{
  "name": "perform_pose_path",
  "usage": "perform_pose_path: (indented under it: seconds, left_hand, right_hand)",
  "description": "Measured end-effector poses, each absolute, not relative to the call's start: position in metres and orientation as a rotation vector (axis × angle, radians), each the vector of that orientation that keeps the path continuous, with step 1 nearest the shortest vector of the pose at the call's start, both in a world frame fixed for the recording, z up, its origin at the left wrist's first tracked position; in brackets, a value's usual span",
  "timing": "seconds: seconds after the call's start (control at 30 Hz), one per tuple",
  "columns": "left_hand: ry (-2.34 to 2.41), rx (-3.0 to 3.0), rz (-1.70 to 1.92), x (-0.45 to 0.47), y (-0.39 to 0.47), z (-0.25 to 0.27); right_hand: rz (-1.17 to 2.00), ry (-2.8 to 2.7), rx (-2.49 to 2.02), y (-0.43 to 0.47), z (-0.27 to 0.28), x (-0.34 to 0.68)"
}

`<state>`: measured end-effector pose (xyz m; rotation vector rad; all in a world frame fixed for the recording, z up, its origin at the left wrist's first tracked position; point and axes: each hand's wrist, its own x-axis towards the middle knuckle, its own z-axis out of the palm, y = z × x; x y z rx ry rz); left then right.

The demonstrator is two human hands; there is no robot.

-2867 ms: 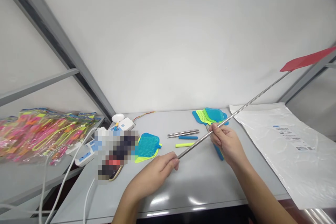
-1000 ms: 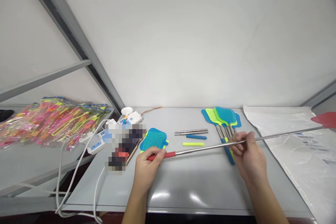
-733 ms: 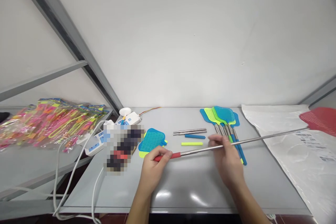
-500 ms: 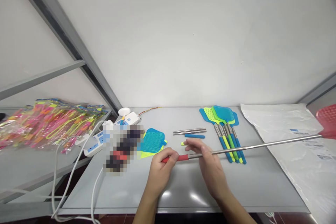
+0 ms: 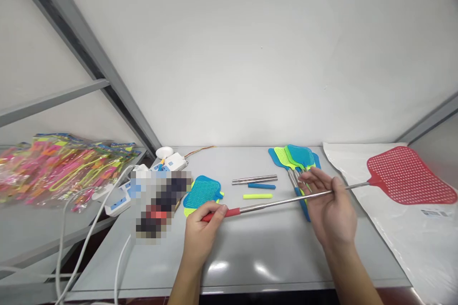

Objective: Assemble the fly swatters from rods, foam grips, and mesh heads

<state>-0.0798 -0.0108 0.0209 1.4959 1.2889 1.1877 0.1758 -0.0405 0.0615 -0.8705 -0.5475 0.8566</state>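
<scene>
A red fly swatter (image 5: 408, 176) with a telescopic metal rod spans the view, its mesh head at the right. My left hand (image 5: 202, 228) is closed around its red grip. Farther along the rod, my right hand (image 5: 334, 217) has the thumb over the metal and the other fingers loosely extended behind it. Behind the rod lie metal tubes (image 5: 255, 179), a blue grip sleeve (image 5: 262, 186) and a yellow-green sleeve (image 5: 257, 196). Several assembled blue and green swatters (image 5: 302, 156) are partly hidden by my right hand. Loose swatter heads (image 5: 203, 189) lie beyond my left hand.
White power strips (image 5: 121, 198) with cables and a pixelated dark object (image 5: 162, 205) occupy the left side of the grey table (image 5: 246, 267). Bagged colourful goods (image 5: 78, 167) fill the left shelf. A white plastic mailer (image 5: 379, 228) covers the right end, before the wall.
My right hand has moved right along the rod, and the exposed rod looks shorter. The red mesh head has come fully into view. The yellow-green sleeve is now uncovered.
</scene>
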Motion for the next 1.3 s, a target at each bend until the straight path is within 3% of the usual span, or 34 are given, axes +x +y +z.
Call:
perform_pose_path:
  seconds: [0.2,0.4,0.6,0.73,0.87,1.17,1.3]
  left_hand:
    - [1.161,1.568,1.063,-0.060,-0.016,0.023]
    - [1.290,1.476,1.178,-0.076,-0.012,0.021]
    - [1.345,1.455,1.201,-0.079,-0.010,0.019]
    - [1.334,1.478,1.194,-0.070,-0.012,0.020]
    - [1.306,1.485,1.162,-0.061,-0.016,0.021]
    - [0.918,1.566,0.520,-0.050,-0.027,0.037]
    - [0.844,1.324,0.551,-0.004,-0.032,0.031]
  right_hand:
    - [1.082,-0.924,-1.005,-0.053,0.044,0.106]
    - [1.224,-0.885,-0.968,-0.054,0.031,0.125]
    - [0.903,-0.398,-0.845,-0.046,0.043,0.167]
    - [0.695,-0.403,-0.963,-0.047,0.055,0.163]
    - [0.704,-0.430,-1.080,-0.053,0.059,0.139]
    - [0.953,-0.770,-1.148,-0.040,0.053,0.166]
    - [1.050,-1.143,-1.225,-0.052,0.047,0.149]
